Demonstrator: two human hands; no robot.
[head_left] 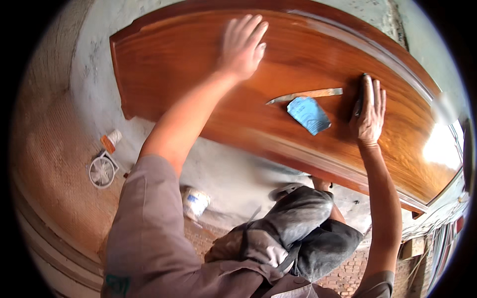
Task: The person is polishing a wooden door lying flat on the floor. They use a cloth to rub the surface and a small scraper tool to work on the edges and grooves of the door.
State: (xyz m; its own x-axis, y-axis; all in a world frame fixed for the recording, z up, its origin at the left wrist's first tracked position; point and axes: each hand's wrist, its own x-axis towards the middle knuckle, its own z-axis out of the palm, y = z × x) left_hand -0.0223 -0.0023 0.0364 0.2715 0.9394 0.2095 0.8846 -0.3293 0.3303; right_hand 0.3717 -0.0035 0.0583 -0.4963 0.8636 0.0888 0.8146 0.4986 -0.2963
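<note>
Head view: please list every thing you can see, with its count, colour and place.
Wooden panel: one, glossy reddish brown, across the upper middle.
Sandpaper sheet: one, blue, lying on the panel, centre right.
Flat strip: one, pale tan, on the panel just above the sheet.
Small fan: one, white, on the floor at left.
Container: one, white, on the floor under the panel.
Left hand: flat on the panel, open, blurred.
Right hand: on the panel, pressing a dark pad against it.
</note>
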